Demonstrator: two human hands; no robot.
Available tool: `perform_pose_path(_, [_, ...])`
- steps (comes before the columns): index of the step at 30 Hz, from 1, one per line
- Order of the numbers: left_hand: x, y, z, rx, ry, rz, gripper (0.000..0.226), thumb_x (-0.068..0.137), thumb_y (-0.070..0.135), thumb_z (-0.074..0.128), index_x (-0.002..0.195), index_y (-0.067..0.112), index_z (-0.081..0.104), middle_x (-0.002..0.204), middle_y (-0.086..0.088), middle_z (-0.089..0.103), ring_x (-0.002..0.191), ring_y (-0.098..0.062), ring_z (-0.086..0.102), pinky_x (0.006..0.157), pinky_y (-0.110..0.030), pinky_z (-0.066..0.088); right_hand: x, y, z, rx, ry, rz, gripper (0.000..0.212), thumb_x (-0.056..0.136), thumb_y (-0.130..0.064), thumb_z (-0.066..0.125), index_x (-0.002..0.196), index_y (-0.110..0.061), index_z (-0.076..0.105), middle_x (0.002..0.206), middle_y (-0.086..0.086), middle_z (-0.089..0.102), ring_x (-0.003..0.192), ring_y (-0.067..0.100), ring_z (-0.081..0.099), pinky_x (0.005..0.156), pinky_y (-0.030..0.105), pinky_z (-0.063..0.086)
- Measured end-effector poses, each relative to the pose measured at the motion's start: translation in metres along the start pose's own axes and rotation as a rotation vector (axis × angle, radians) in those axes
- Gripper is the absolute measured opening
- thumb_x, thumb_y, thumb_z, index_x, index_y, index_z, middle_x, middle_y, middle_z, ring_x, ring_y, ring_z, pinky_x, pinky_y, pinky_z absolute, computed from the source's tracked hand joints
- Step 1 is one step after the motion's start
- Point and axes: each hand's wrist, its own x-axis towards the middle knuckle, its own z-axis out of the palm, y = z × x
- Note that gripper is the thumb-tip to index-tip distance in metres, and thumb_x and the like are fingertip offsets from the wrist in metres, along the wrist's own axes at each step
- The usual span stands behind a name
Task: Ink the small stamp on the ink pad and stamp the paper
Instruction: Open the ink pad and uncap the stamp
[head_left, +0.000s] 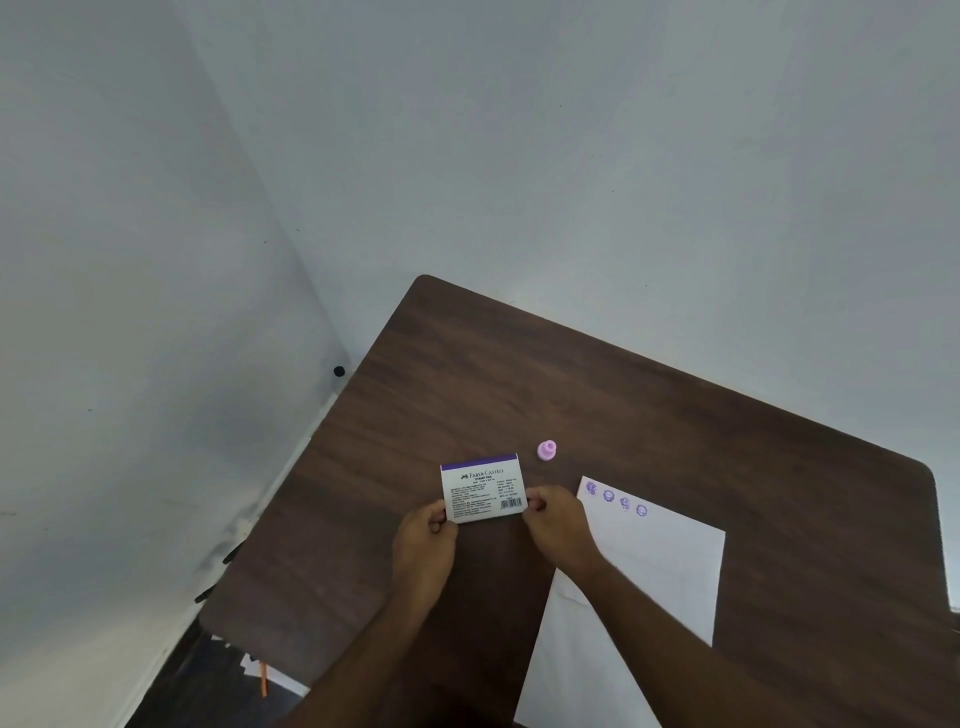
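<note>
The ink pad (482, 486) is a white box with a purple top band and printed text, lid closed, lying on the brown table (467, 374). My left hand (423, 535) pinches its near left corner and my right hand (553, 512) pinches its near right corner. The small pink stamp (546, 450) stands alone on the table just beyond the pad's far right corner, touched by neither hand. A white paper (660, 561) lies to the right under my right forearm, with a row of several purple stamp marks (616, 499) along its far edge.
The table sits in a corner against grey walls. Its left edge (291, 499) drops to the floor, where papers and an orange pen (264, 678) lie. The table's far right corner (919, 467) curves off near the frame edge.
</note>
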Motion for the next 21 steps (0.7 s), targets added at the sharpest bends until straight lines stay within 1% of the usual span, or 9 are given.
perform_pose_path(5, [0.0, 0.002, -0.002, 0.018, -0.011, -0.006, 0.032, 0.091, 0.009, 0.056, 0.121, 0.015, 0.064, 0.116, -0.001, 0.066, 0.1, -0.008, 0.06, 0.092, -0.028, 0.05, -0.002, 0.0, 0.002, 0.018, 0.005, -0.004, 0.017, 0.09, -0.013, 0.061, 0.104, -0.012, 0.071, 0.111, 0.005, 0.071, 0.071, -0.003, 0.052, 0.055, 0.003, 0.039])
perform_pose_path(8, [0.0, 0.005, -0.002, -0.032, -0.001, -0.015, 0.03, 0.091, 0.009, 0.056, 0.119, 0.013, 0.066, 0.114, 0.0, 0.068, 0.093, -0.004, 0.06, 0.088, -0.025, 0.048, -0.004, -0.002, 0.0, 0.05, 0.009, 0.008, 0.016, 0.09, -0.014, 0.061, 0.101, -0.014, 0.072, 0.11, 0.004, 0.072, 0.07, -0.006, 0.053, 0.054, 0.003, 0.04])
perform_pose_path(10, [0.0, 0.006, -0.003, -0.073, -0.01, -0.049, 0.029, 0.092, 0.012, 0.056, 0.12, 0.014, 0.065, 0.113, 0.004, 0.067, 0.093, -0.003, 0.059, 0.089, -0.024, 0.048, -0.005, -0.005, -0.003, 0.08, 0.012, 0.023, 0.017, 0.09, -0.016, 0.06, 0.102, -0.014, 0.073, 0.109, 0.002, 0.073, 0.069, -0.009, 0.054, 0.053, 0.002, 0.041])
perform_pose_path(12, [0.001, 0.007, -0.005, -0.117, -0.013, -0.087, 0.028, 0.093, 0.017, 0.055, 0.118, 0.018, 0.067, 0.114, 0.005, 0.068, 0.101, -0.006, 0.061, 0.096, -0.032, 0.05, -0.005, -0.01, -0.007, 0.118, 0.028, 0.054, 0.019, 0.089, -0.015, 0.059, 0.102, -0.015, 0.074, 0.108, -0.001, 0.074, 0.067, -0.011, 0.054, 0.051, 0.001, 0.04])
perform_pose_path(13, [0.002, 0.007, -0.006, -0.15, -0.007, -0.103, 0.026, 0.093, 0.018, 0.055, 0.115, 0.02, 0.068, 0.112, 0.006, 0.069, 0.102, -0.008, 0.062, 0.097, -0.036, 0.05, -0.005, -0.013, -0.009, 0.139, 0.038, 0.066, 0.019, 0.089, -0.014, 0.059, 0.102, -0.016, 0.074, 0.107, -0.002, 0.074, 0.067, -0.011, 0.054, 0.052, 0.002, 0.04])
perform_pose_path(15, [0.004, 0.01, -0.009, -0.23, 0.007, -0.126, 0.024, 0.092, 0.017, 0.054, 0.107, 0.023, 0.071, 0.105, 0.007, 0.072, 0.1, -0.008, 0.065, 0.094, -0.037, 0.053, -0.004, -0.019, -0.013, 0.178, 0.056, 0.084, 0.02, 0.088, -0.015, 0.059, 0.102, -0.017, 0.074, 0.104, -0.002, 0.074, 0.073, -0.006, 0.059, 0.056, 0.006, 0.04])
perform_pose_path(18, [0.01, 0.017, -0.013, -0.313, 0.031, -0.13, 0.023, 0.091, 0.015, 0.053, 0.1, 0.024, 0.073, 0.098, 0.008, 0.074, 0.095, -0.007, 0.067, 0.089, -0.034, 0.054, -0.002, -0.027, -0.019, 0.249, 0.096, 0.071, 0.022, 0.088, -0.017, 0.057, 0.1, -0.019, 0.075, 0.095, -0.004, 0.074, 0.08, 0.002, 0.063, 0.06, 0.009, 0.042])
perform_pose_path(20, [0.014, 0.023, -0.015, -0.324, 0.052, -0.113, 0.023, 0.091, 0.014, 0.053, 0.098, 0.023, 0.073, 0.095, 0.008, 0.074, 0.093, -0.008, 0.068, 0.086, -0.033, 0.055, 0.002, -0.032, -0.023, 0.292, 0.113, 0.083, 0.021, 0.09, -0.023, 0.057, 0.097, -0.017, 0.075, 0.09, -0.003, 0.071, 0.08, 0.005, 0.063, 0.062, 0.012, 0.042])
perform_pose_path(21, [0.017, 0.026, -0.016, -0.316, 0.064, -0.096, 0.024, 0.091, 0.013, 0.053, 0.096, 0.023, 0.074, 0.092, 0.009, 0.074, 0.092, -0.008, 0.068, 0.085, -0.032, 0.054, 0.004, -0.035, -0.025, 0.296, 0.122, 0.089, 0.02, 0.092, -0.027, 0.056, 0.092, -0.018, 0.074, 0.085, -0.004, 0.069, 0.077, 0.006, 0.061, 0.06, 0.011, 0.04])
